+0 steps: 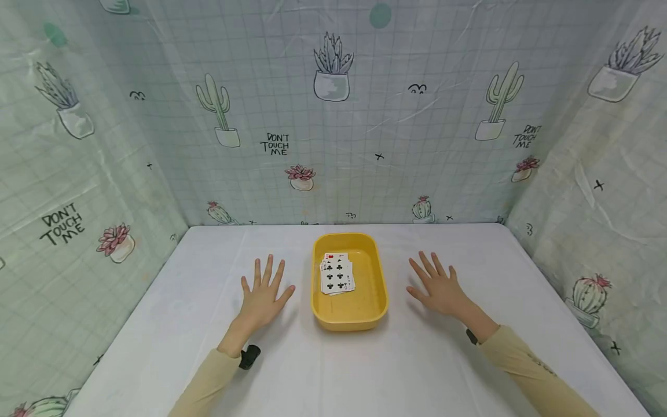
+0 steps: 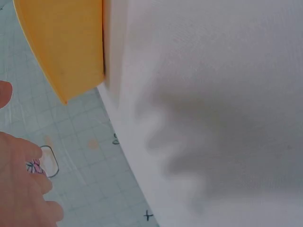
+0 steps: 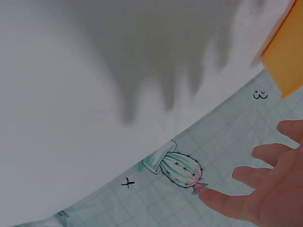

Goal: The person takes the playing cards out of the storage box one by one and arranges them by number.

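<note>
Hovering on either side of the yellow tray (image 1: 371, 298), left hand (image 1: 262, 300) and right hand (image 1: 443, 291) spread wide, empty; pinching the playing cards (image 1: 337, 275) from the tray's bare right side seems cleanest.

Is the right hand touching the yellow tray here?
Apart: the head view shows white tabletop between the right hand and the yellow tray.

A cactus-printed cloth (image 1: 354, 124) hangs behind and beside a white table (image 1: 411, 370).
</note>
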Action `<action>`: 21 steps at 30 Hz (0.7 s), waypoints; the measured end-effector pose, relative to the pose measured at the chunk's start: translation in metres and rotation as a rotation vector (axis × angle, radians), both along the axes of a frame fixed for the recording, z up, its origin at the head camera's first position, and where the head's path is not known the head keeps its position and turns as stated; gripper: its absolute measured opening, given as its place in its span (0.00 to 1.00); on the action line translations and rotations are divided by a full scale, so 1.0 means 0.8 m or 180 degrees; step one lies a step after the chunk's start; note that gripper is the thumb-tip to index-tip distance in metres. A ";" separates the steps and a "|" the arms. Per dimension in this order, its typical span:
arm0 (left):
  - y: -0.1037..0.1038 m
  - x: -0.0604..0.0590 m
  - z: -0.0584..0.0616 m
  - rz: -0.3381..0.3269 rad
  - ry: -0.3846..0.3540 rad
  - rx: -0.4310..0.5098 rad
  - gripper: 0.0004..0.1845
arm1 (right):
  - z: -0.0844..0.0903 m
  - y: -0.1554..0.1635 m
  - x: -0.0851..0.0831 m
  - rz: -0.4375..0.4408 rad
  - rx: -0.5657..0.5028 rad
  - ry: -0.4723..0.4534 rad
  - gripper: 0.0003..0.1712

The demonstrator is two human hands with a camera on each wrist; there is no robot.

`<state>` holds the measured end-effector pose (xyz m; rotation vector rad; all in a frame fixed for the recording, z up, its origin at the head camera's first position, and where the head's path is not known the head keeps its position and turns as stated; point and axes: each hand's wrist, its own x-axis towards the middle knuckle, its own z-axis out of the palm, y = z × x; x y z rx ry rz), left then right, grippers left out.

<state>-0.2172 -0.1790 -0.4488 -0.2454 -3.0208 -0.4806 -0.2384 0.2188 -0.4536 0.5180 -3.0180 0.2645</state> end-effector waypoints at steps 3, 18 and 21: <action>0.002 0.002 0.004 -0.0016 0.0006 0.0017 0.37 | 0.004 -0.004 0.000 0.0037 -0.0024 0.0047 0.40; 0.012 0.015 0.015 -0.0229 0.0255 0.0038 0.35 | 0.022 -0.030 -0.004 0.0232 -0.0067 0.0111 0.40; 0.015 0.018 0.017 -0.0270 0.0283 0.0040 0.34 | 0.026 -0.037 -0.005 0.0279 -0.0041 0.0148 0.40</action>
